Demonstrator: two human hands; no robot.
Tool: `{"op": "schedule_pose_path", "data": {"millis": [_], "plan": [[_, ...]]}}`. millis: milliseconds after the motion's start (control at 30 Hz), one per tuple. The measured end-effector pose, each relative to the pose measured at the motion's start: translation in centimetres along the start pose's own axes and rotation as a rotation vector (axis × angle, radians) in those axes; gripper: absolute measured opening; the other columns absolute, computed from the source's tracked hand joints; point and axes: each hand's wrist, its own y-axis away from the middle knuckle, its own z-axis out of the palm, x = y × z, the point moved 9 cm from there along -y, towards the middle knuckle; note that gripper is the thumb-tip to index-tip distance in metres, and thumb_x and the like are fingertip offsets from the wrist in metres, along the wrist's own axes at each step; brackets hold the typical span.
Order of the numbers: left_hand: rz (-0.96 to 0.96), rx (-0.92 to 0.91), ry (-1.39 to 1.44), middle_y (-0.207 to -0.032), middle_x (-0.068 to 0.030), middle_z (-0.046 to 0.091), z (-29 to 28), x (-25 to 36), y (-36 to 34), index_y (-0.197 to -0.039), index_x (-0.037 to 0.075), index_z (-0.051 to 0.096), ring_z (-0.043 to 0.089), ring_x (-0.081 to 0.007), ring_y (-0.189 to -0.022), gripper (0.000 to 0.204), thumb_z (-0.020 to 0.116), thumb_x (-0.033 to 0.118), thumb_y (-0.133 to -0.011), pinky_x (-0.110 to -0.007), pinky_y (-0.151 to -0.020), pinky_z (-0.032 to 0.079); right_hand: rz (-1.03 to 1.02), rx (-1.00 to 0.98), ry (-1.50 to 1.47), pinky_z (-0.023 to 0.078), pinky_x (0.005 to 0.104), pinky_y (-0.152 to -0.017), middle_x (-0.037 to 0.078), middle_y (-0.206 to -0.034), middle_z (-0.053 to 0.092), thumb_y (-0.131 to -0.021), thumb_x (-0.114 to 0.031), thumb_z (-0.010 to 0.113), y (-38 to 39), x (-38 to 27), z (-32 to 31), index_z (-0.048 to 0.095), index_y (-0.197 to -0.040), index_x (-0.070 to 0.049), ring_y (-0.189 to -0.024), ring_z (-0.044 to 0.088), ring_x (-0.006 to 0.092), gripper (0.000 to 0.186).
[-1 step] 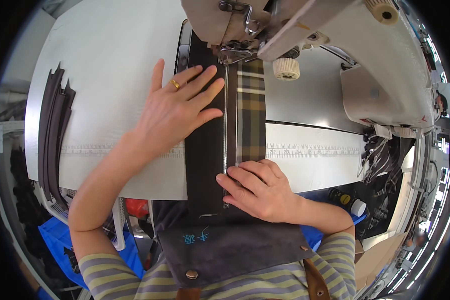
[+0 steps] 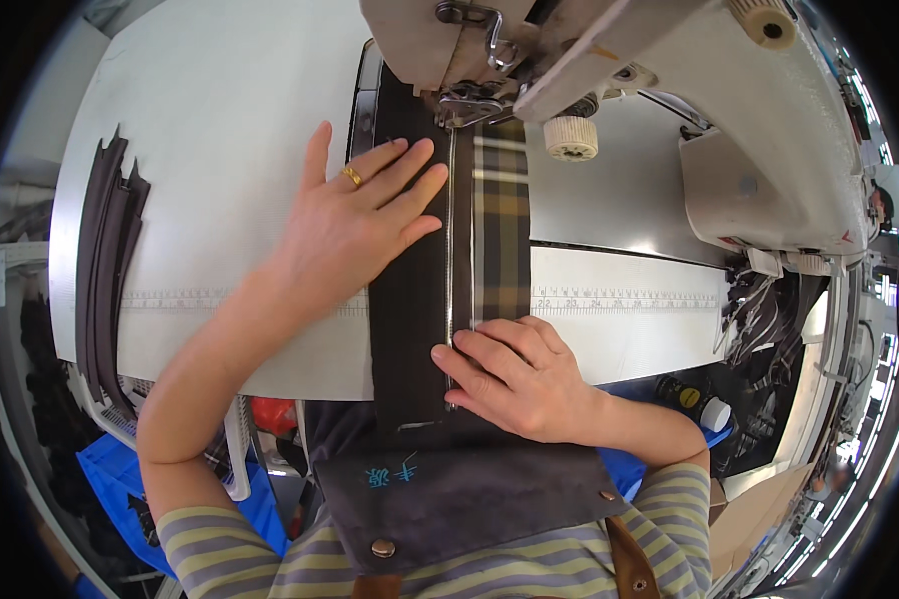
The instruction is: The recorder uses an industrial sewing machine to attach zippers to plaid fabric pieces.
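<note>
Beneath the sewing machine's presser foot (image 2: 459, 112) runs a long strip of black fabric (image 2: 405, 349) with a zipper (image 2: 450, 240) along it. To the right of the zipper lies a plaid fabric panel (image 2: 501, 230) in yellow, grey and white. My left hand (image 2: 355, 215) rests flat on the black fabric, fingers spread, just short of the needle area. Nearer to me, my right hand (image 2: 524, 384) has its thumb and fingers closed around the zipper and the fabric edge. The zipper part under those fingers is hidden.
The machine's arm (image 2: 689, 70) overhangs the far right. A ruler strip (image 2: 609, 299) crosses the white table (image 2: 220, 120). Folded dark strips (image 2: 105, 270) hang over its left edge. Below are a white basket (image 2: 238, 449), blue bins (image 2: 120, 484) and a white-capped bottle (image 2: 714, 412).
The fabric and zipper have slid slightly away from me, toward the presser foot. Both hands stay in nearly the same place.
</note>
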Motion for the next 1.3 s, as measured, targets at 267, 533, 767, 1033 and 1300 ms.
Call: {"op": "schedule_pose_path", "data": {"millis": [267,533,767,1033,1300], "plan": [[-0.044,-0.085,0.036,-0.145,-0.0049,0.044,0.5,0.1,0.3,-0.136,0.012,0.05,0.045,-0.0246,-0.126,0.06,0.067,0.034,-0.083,-0.062,-0.106,0.025,-0.026,-0.011,-0.011,0.044,0.0355,-0.075,0.005,-0.11,0.058,-0.068,-0.027,0.078,-1.3,1.5,-0.4,0.066,-0.114,-0.01,-0.1,0.053,0.0238,0.051],[-0.058,-0.025,0.094,-0.14,-0.0081,0.048,0.3,0.1,0.0,-0.133,0.005,0.052,0.047,-0.0232,-0.123,0.06,0.068,0.032,-0.082,-0.055,-0.104,0.032,-0.036,-0.02,-0.026,0.045,0.0374,-0.081,0.006,-0.109,0.056,-0.07,-0.025,0.076,-2.9,3.7,-0.6,0.064,-0.113,-0.01,-0.102,0.052,0.025,0.046],[-0.032,-0.006,0.088,-0.14,-0.0083,0.049,0.3,0.2,0.1,-0.126,0.004,0.057,0.05,-0.0226,-0.119,0.05,0.068,0.026,-0.083,-0.05,-0.103,0.034,-0.045,-0.016,-0.012,0.044,0.0378,-0.083,0.007,-0.109,0.054,-0.074,-0.025,0.074,-4.5,5.6,-0.8,0.064,-0.11,-0.009,-0.106,0.05,0.0263,0.041],[-0.035,0.023,0.108,-0.135,-0.0102,0.051,-0.2,0.0,-0.4,-0.125,0.003,0.058,0.05,-0.0262,-0.117,0.043,0.065,0.019,-0.086,-0.049,-0.103,0.033,-0.073,0.07,-0.019,0.046,0.0374,-0.085,0.005,-0.109,0.056,-0.075,-0.024,0.075,-5.9,8.1,-1.0,0.065,-0.11,-0.012,-0.104,0.051,0.0258,0.038],[-0.003,0.085,0.243,-0.128,-0.0141,0.056,-0.5,-0.2,-1.0,-0.122,-0.001,0.058,0.055,-0.0286,-0.109,0.045,0.069,0.012,-0.081,-0.039,-0.092,0.046,-0.051,0.077,-0.104,0.05,0.0375,-0.08,0.007,-0.109,0.059,-0.075,-0.017,0.075,-7.8,10.2,-1.3,0.065,-0.113,-0.01,-0.097,0.057,0.0292,0.04]]}}
